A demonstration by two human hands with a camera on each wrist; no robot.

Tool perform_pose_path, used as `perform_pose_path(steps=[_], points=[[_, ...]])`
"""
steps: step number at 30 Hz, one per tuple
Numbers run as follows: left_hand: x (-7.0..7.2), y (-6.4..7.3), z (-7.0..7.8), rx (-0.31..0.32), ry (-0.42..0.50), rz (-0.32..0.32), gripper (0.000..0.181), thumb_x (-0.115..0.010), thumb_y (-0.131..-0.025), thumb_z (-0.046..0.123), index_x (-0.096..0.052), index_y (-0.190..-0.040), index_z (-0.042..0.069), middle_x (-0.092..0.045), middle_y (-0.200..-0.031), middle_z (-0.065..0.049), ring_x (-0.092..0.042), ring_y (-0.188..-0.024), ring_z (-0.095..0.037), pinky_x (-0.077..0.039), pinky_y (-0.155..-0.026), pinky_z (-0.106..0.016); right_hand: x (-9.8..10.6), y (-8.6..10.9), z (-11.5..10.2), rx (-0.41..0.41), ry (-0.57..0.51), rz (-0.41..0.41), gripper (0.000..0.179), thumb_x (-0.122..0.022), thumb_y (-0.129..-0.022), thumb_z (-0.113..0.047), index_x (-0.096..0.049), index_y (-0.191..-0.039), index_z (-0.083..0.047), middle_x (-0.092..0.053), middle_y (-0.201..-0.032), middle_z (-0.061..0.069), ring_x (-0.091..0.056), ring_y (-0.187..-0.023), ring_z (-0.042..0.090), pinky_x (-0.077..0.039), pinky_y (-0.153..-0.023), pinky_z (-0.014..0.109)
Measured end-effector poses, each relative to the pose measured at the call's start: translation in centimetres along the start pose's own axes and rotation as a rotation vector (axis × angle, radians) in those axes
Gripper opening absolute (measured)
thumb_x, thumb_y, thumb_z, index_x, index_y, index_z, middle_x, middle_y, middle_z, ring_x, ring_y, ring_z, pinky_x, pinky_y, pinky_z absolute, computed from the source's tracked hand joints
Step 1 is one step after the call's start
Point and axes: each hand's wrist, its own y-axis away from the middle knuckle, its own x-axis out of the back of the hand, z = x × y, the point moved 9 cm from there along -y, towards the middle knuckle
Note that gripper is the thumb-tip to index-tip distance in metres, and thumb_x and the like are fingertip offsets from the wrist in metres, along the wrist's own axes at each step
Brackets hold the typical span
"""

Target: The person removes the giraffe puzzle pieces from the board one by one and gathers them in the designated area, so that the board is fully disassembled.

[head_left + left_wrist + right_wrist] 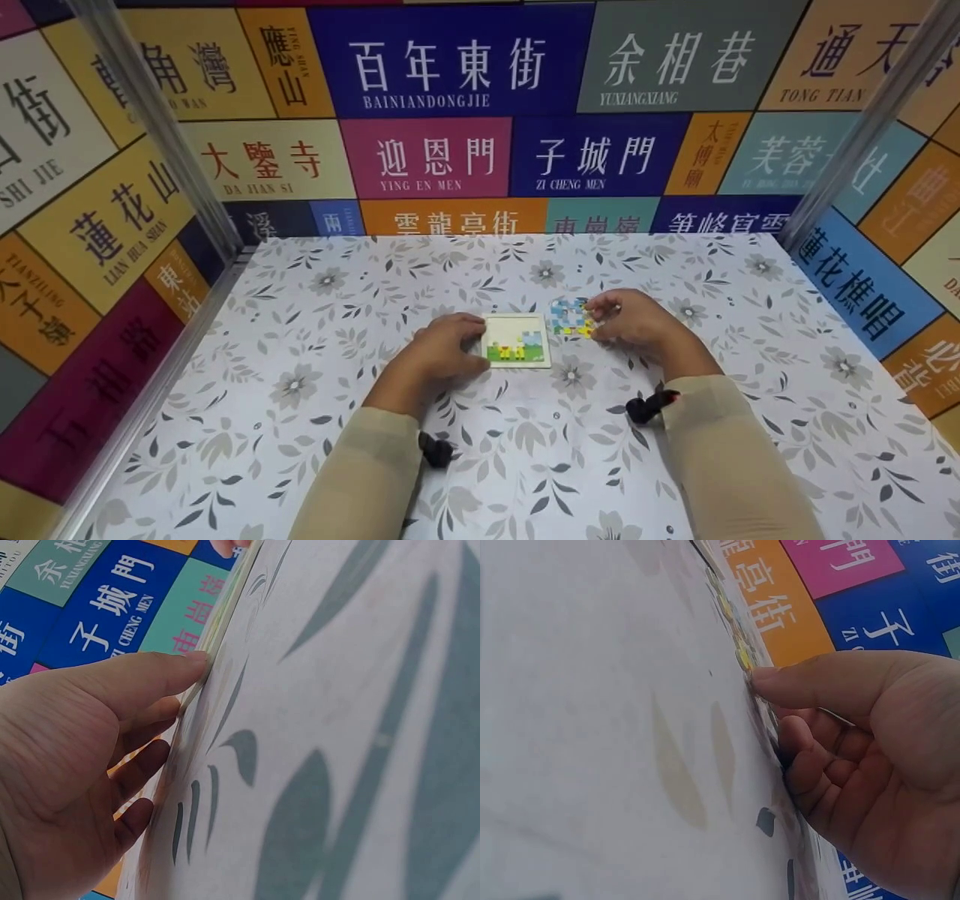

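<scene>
A small jigsaw puzzle board with a pale raised border lies flat on the table. Joined pieces showing green and yellow fill its lower part, with some blue at the right; the upper left is bare. My left hand holds the board by its left edge, thumb at the near corner and fingers at the far one. To the board's right lies a cluster of loose puzzle pieces, blue, white and yellow. My right hand is at the cluster's right side, fingers curled, thumb and forefinger pinching at a piece, partly hidden.
A white cloth with grey leaves and flowers covers the table. Panels with coloured sign lettering rise behind and on both sides. Clear corner posts stand at the back left and right. Black straps circle the sleeves.
</scene>
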Motion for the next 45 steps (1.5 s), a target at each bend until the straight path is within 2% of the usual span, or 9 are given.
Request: perform_pose_path(steps=[4, 8, 14, 20, 25, 30, 37, 41, 45], points=[[0.1, 0.0, 0.1, -0.008, -0.007, -0.004, 0.068, -0.084, -0.088, 0.036, -0.062, -0.151, 0.028, -0.051, -0.163, 0.013, -0.038, -0.16, -0.025, -0.025, -0.133, -0.056, -0.3, 0.1, -0.9, 0.004, 0.001, -0.008, 0.053, -0.083, -0.088, -0.009, -0.068, -0.138, -0.013, -0.065, -0.129, 0.012, -0.062, -0.1, 0.023, -0.057, -0.077, 0.034], [0.1, 0.0, 0.0, 0.007, 0.0, -0.011, 0.068, -0.085, -0.088, 0.036, -0.062, -0.152, 0.029, -0.05, -0.165, 0.012, -0.036, -0.161, -0.026, -0.023, -0.134, -0.058, -0.9, 0.1, -2.4, 0.043, 0.065, -0.031, 0.05, -0.083, -0.091, -0.02, -0.069, -0.139, -0.016, -0.066, -0.129, 0.011, -0.065, -0.092, 0.02, -0.056, -0.072, 0.034], [0.2, -0.1, -0.1, 0.014, -0.009, -0.017, 0.068, -0.084, -0.089, 0.037, -0.062, -0.152, 0.029, -0.049, -0.165, 0.012, -0.035, -0.162, -0.025, -0.022, -0.134, -0.058, -2.8, 0.2, -5.2, 0.128, 0.138, -0.102, 0.051, -0.082, -0.094, -0.029, -0.069, -0.141, -0.015, -0.069, -0.129, 0.011, -0.069, -0.098, 0.02, -0.056, -0.076, 0.034], [0.3, -0.2, 0.2, -0.03, -0.042, -0.015, 0.068, -0.083, -0.09, 0.037, -0.061, -0.153, 0.026, -0.049, -0.166, 0.009, -0.035, -0.162, -0.027, -0.015, -0.134, -0.065, -4.6, -0.1, -7.4, 0.129, 0.152, -0.114, 0.05, -0.082, -0.094, -0.031, -0.069, -0.14, -0.016, -0.068, -0.126, 0.008, -0.068, -0.098, 0.021, -0.058, -0.081, 0.038], [0.2, -0.3, -0.1, -0.014, -0.036, -0.018, 0.068, -0.083, -0.089, 0.038, -0.061, -0.153, 0.027, -0.049, -0.166, 0.009, -0.036, -0.161, -0.027, -0.016, -0.135, -0.063, -5.7, -0.5, -8.6, 0.101, 0.153, -0.119, 0.051, -0.082, -0.093, -0.035, -0.069, -0.141, -0.021, -0.069, -0.131, 0.004, -0.066, -0.103, 0.024, -0.058, -0.081, 0.04], [0.2, -0.4, -0.1, -0.013, -0.042, -0.013, 0.068, -0.083, -0.089, 0.039, -0.061, -0.152, 0.026, -0.05, -0.165, 0.009, -0.036, -0.161, -0.026, -0.018, -0.134, -0.063, -6.3, -0.8, -9.0, 0.124, 0.152, -0.109, 0.054, -0.085, -0.091, -0.036, -0.07, -0.14, -0.021, -0.07, -0.131, 0.004, -0.067, -0.109, 0.024, -0.057, -0.083, 0.037], [0.0, -0.3, 0.1, -0.007, -0.038, -0.021, 0.066, -0.083, -0.09, 0.038, -0.062, -0.152, 0.026, -0.05, -0.164, 0.011, -0.037, -0.16, -0.027, -0.024, -0.133, -0.059, -7.0, -0.9, -7.9, 0.122, 0.183, -0.146, 0.055, -0.087, -0.089, -0.027, -0.07, -0.141, -0.02, -0.069, -0.135, 0.007, -0.066, -0.118, 0.026, -0.059, -0.082, 0.034], [0.0, -0.3, 0.1, 0.004, -0.033, -0.024, 0.066, -0.083, -0.09, 0.038, -0.062, -0.151, 0.028, -0.05, -0.164, 0.012, -0.036, -0.16, -0.026, -0.024, -0.133, -0.059, -7.3, -0.8, -7.6, 0.108, 0.206, -0.154, 0.055, -0.09, -0.086, -0.022, -0.071, -0.138, -0.021, -0.068, -0.136, 0.005, -0.063, -0.127, 0.028, -0.058, -0.095, 0.04], [0.0, -0.2, 0.0, 0.002, -0.034, -0.022, 0.066, -0.082, -0.09, 0.038, -0.062, -0.152, 0.028, -0.049, -0.165, 0.012, -0.036, -0.161, -0.026, -0.024, -0.133, -0.06, -7.6, -0.7, -7.4, 0.097, 0.238, -0.152, 0.051, -0.089, -0.085, -0.018, -0.073, -0.133, -0.021, -0.07, -0.136, 0.003, -0.063, -0.128, 0.028, -0.052, -0.11, 0.048]])
